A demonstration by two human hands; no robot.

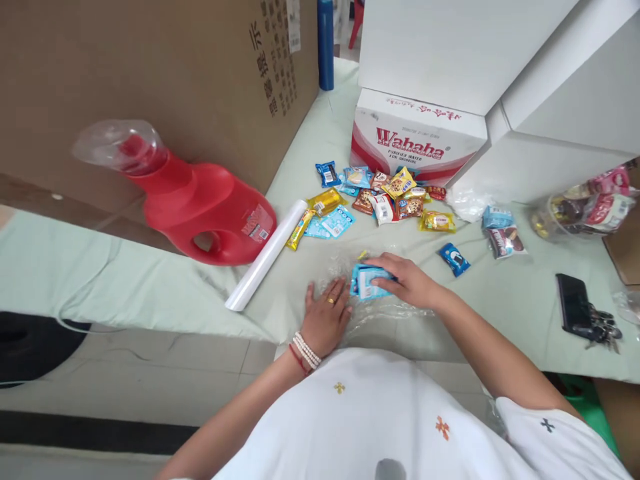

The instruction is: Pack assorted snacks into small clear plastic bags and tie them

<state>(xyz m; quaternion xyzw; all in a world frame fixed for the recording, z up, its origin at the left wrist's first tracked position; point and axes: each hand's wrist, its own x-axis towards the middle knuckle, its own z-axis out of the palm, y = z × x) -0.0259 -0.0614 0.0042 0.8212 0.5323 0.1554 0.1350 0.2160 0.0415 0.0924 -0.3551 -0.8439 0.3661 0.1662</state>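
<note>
My right hand (413, 283) has its thumb and fingers closed on a few flat light-blue packets (367, 287), low over the table. Beneath them spreads a sheet of clear plastic film (375, 312), wrinkled at its edges. My left hand (325, 319) lies flat on the film's left side, fingers stretched out, just left of the packets. A scrap of yellow wrapper (363, 255) shows behind the packets. Farther back is a pile of small wrapped snacks (383, 197), with more light-blue packets (337, 221) at its near left. One blue snack packet (454, 259) lies apart on the right.
A white roll (267, 257) leans beside a red detergent bottle (210, 213) and a large cardboard box (175, 80) at left. A Wahaha box (417, 137) stands behind the snacks. At right are a plastic tub (555, 217), a phone (574, 303) and keys (606, 328).
</note>
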